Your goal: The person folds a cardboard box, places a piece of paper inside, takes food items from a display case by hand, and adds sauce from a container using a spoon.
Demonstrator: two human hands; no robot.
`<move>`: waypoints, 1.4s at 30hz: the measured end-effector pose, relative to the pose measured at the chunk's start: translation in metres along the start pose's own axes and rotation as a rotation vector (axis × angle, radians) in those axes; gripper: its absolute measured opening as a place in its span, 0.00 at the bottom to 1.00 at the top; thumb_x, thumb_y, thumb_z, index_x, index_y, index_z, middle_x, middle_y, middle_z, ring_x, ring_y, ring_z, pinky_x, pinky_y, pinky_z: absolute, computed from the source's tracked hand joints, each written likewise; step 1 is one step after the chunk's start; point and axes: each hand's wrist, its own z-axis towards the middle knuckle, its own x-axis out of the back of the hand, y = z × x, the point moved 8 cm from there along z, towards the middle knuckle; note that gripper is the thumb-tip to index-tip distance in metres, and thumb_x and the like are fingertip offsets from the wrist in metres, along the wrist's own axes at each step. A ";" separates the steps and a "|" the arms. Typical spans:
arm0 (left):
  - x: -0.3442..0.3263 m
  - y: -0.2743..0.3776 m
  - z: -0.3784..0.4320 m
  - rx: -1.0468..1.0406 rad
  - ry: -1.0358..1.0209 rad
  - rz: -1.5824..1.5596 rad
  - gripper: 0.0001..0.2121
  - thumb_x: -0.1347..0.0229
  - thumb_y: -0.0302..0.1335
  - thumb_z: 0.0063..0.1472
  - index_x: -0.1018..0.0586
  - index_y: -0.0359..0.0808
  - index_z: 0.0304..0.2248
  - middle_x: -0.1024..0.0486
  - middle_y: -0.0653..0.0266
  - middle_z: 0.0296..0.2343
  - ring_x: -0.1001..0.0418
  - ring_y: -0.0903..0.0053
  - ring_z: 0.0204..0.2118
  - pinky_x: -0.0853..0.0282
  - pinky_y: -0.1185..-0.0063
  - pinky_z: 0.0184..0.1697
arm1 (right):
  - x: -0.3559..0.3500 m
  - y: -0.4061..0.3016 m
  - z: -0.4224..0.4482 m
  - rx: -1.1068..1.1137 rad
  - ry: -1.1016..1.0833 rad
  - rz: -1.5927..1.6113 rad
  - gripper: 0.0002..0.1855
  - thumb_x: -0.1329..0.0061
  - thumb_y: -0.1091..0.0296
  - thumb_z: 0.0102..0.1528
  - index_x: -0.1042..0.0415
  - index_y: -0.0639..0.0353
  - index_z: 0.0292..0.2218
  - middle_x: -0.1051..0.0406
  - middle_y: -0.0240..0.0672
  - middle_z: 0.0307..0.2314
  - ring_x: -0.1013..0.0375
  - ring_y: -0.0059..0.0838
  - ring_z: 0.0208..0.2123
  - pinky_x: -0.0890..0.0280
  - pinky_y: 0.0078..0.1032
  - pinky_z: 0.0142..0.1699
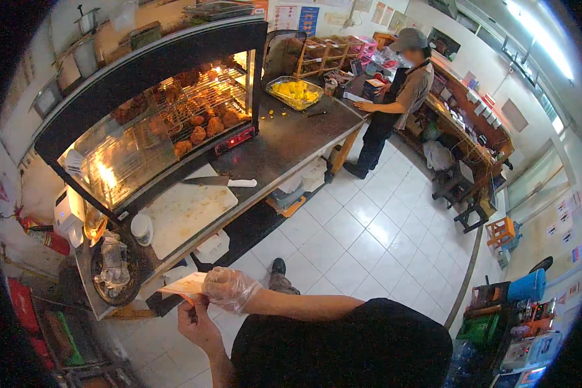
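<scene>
My right hand (230, 290), in a clear plastic glove, grips the right end of a small white paper packet (184, 285) with an orange edge. My bare left hand (199, 320) pinches the packet's lower edge from below. The packet is held in front of the worktable's near edge. Just beyond it lies a stained white cutting board (189, 216), and a knife with a white handle (242, 183) rests at its far side. Beside the board stands a white lidded tub (141, 229). A round dark tray (97, 276) holds a crumpled clear plastic bag (112, 262).
A lit glass warming cabinet (150, 26) containing fried chicken pieces (215, 126) stands on the worktable (291, 133). Farther along is a clear tray of yellow packets (296, 92). A co-worker (407, 87) stands at the table's far end. Low stools (473, 218) stand along the right-hand counter.
</scene>
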 end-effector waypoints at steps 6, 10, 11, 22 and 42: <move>0.014 -0.001 0.008 -0.033 0.031 -0.019 0.07 0.48 0.23 0.64 0.26 0.25 0.35 0.26 0.56 0.34 0.24 0.73 0.36 0.25 0.78 0.39 | 0.000 0.002 0.015 -0.134 -0.098 0.104 0.08 0.53 0.63 0.54 0.32 0.58 0.31 0.30 0.42 0.27 0.28 0.45 0.30 0.32 0.38 0.37; 0.029 -0.007 0.011 -0.151 0.126 0.151 0.08 0.47 0.21 0.63 0.26 0.23 0.40 0.27 0.52 0.38 0.25 0.70 0.40 0.27 0.75 0.43 | 0.000 0.009 0.015 -0.340 -0.251 0.068 0.10 0.49 0.63 0.52 0.29 0.60 0.31 0.29 0.43 0.24 0.27 0.44 0.28 0.32 0.35 0.36; 0.028 -0.011 0.009 -0.152 0.113 0.146 0.08 0.47 0.21 0.63 0.26 0.23 0.40 0.27 0.52 0.38 0.25 0.70 0.40 0.27 0.75 0.43 | 0.006 0.008 0.015 -0.370 -0.187 0.209 0.09 0.46 0.64 0.51 0.27 0.61 0.31 0.28 0.42 0.23 0.26 0.43 0.28 0.31 0.33 0.34; 0.005 0.007 -0.008 -0.330 0.116 0.301 0.05 0.42 0.18 0.57 0.20 0.28 0.34 0.23 0.56 0.31 0.27 0.69 0.37 0.30 0.74 0.40 | 0.007 0.003 0.022 -0.282 0.084 0.088 0.18 0.52 0.56 0.58 0.26 0.57 0.22 0.30 0.43 0.18 0.31 0.43 0.21 0.36 0.36 0.29; 0.022 -0.007 0.000 -0.069 0.047 0.075 0.08 0.39 0.20 0.56 0.21 0.30 0.36 0.23 0.66 0.30 0.26 0.82 0.30 0.29 0.83 0.35 | -0.004 -0.023 0.035 -0.161 -0.396 -0.110 0.12 0.53 0.56 0.60 0.22 0.50 0.35 0.24 0.36 0.35 0.24 0.36 0.37 0.30 0.30 0.42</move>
